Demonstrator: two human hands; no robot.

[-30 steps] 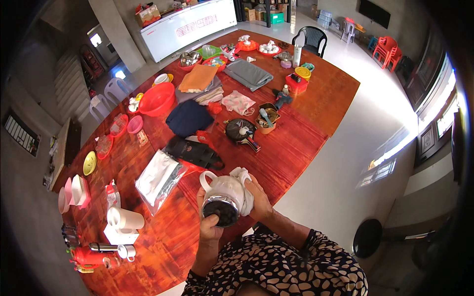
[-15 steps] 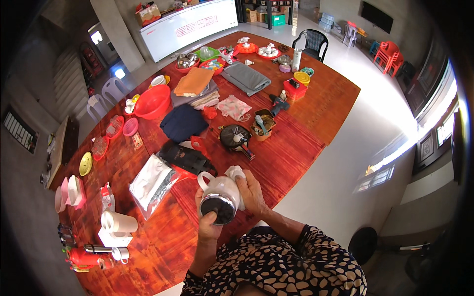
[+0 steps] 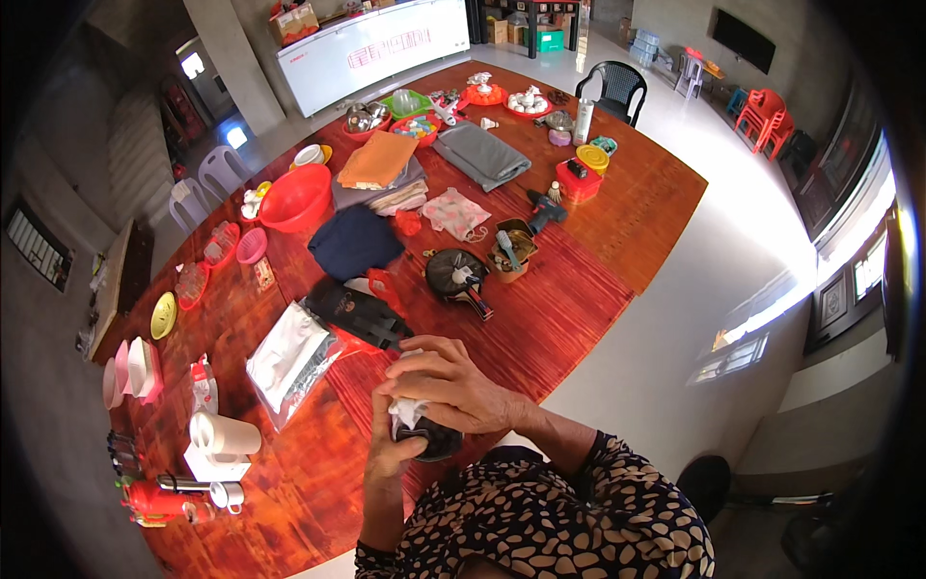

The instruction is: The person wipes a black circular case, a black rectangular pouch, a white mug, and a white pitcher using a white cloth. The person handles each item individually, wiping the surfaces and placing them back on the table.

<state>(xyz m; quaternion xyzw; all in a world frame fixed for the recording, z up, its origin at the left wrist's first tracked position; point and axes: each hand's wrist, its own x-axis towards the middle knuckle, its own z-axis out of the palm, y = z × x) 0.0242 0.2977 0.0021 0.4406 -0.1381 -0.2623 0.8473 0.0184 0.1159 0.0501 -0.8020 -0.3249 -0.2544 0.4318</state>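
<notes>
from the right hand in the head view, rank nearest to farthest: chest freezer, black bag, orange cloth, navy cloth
1. Black bag, left of and beyond the right hand
2. Navy cloth, beyond the bag
3. Orange cloth, farther up the table
4. Chest freezer, past the table's far edge

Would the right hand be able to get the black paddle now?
Probably yes: just bare red tabletop shows between the right hand and the black paddle. That hand is busy at the white cloth, though.
</notes>
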